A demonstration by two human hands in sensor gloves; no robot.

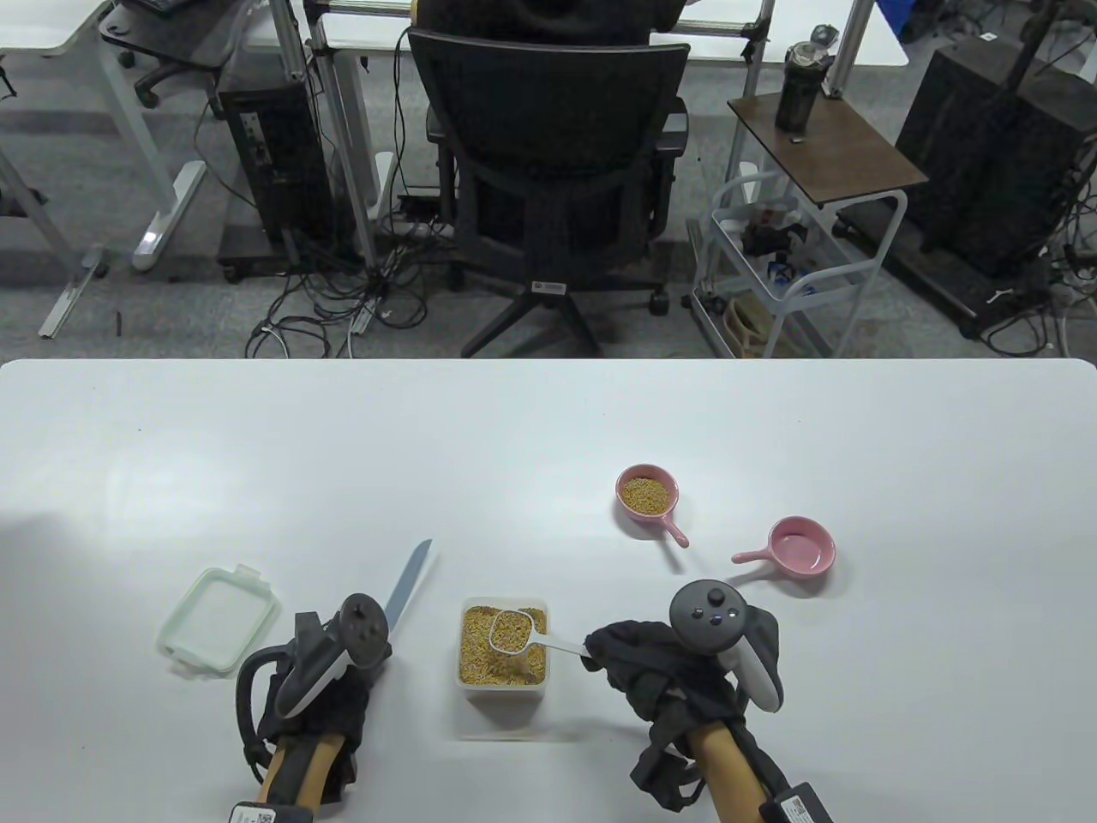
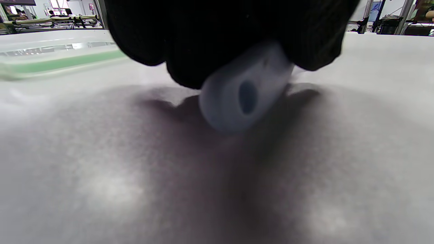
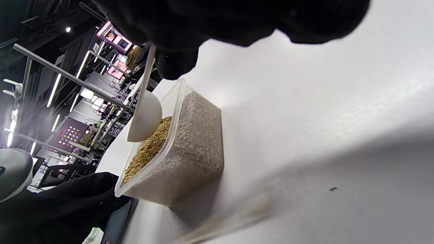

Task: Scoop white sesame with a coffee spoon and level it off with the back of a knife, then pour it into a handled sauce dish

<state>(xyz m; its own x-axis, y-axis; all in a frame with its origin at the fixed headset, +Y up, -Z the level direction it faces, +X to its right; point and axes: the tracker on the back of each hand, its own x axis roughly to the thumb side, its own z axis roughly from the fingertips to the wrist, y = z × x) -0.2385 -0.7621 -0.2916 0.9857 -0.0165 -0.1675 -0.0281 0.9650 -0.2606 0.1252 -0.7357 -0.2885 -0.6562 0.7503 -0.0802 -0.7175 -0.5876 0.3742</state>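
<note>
A clear plastic box (image 1: 503, 691) (image 3: 200, 142) full of tan sesame stands at the table's front centre. My right hand (image 1: 600, 656) pinches the handle of a white coffee spoon (image 1: 512, 631) (image 3: 145, 117); its bowl sits in the sesame, filled with grains. My left hand (image 1: 343, 686) grips the pale handle (image 2: 245, 95) of a knife, whose blade (image 1: 410, 583) points up and away just left of the box. One pink handled sauce dish (image 1: 649, 495) holds sesame; a second pink dish (image 1: 801, 546) to its right is empty.
A clear lid with a green rim (image 1: 218, 619) (image 2: 61, 61) lies at the front left, beside my left hand. The white table (image 1: 548, 429) stretches behind the dishes. An office chair (image 1: 557, 171) and a trolley (image 1: 797, 257) stand beyond the far edge.
</note>
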